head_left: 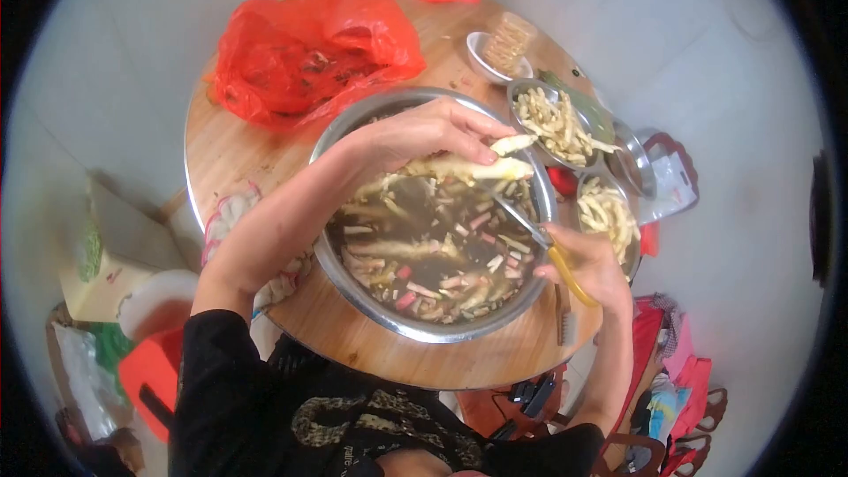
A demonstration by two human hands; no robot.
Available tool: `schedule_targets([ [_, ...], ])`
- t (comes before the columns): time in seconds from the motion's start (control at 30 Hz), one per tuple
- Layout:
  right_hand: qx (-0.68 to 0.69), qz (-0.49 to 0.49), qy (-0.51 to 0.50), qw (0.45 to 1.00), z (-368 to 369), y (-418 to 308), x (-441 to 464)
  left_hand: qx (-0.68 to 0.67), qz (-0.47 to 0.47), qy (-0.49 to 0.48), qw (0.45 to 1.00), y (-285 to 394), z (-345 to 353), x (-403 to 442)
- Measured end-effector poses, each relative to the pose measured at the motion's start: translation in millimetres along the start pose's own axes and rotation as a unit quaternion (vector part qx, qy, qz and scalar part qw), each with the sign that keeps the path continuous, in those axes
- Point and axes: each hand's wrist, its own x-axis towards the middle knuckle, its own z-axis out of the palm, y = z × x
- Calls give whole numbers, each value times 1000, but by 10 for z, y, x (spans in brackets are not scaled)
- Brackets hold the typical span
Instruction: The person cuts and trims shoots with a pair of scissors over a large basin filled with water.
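Note:
My left hand [442, 134] grips a pale yellow chicken foot [495, 166] above a large steel basin [402, 327]. In my right hand [590, 267] is a pair of scissors with yellow handles [570, 272]; its blades point up and left toward the chicken foot, and I cannot tell whether they touch it. Murky liquid fills the basin, with more chicken feet [397, 249] and many short pink, white and green pieces floating in it. Fingers of my left hand hide part of the held foot.
Beyond the basin, a red plastic bag [309, 62] lies open on the round wooden table [256, 150]. Bowls of chicken feet [556, 128] stand at the right, near a white bowl [481, 57] with a clear container. A small brush [566, 322] lies by the right edge.

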Motion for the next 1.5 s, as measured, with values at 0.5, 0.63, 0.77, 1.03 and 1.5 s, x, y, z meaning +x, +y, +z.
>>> schedule_targets([
  [0.5, -73, 23, 317, 945, 544, 78, 122, -248, -22, 49, 967, -70, -33, 17],
  [0.63, 132, 95, 209, 964, 606, -178, 40, -336, -52, 119, 933, -48, -39, 35],
  [0.77, 117, 104, 182, 971, 683, -106, 105, -384, -52, 98, 917, -110, -96, 74],
  [1.03, -22, -57, 175, 983, 900, -180, 305, -357, -51, 159, 919, -165, -44, 74],
  [1.5, 18, 23, 133, 991, 732, -201, 223, -313, -83, 187, 927, -201, -87, 125],
])
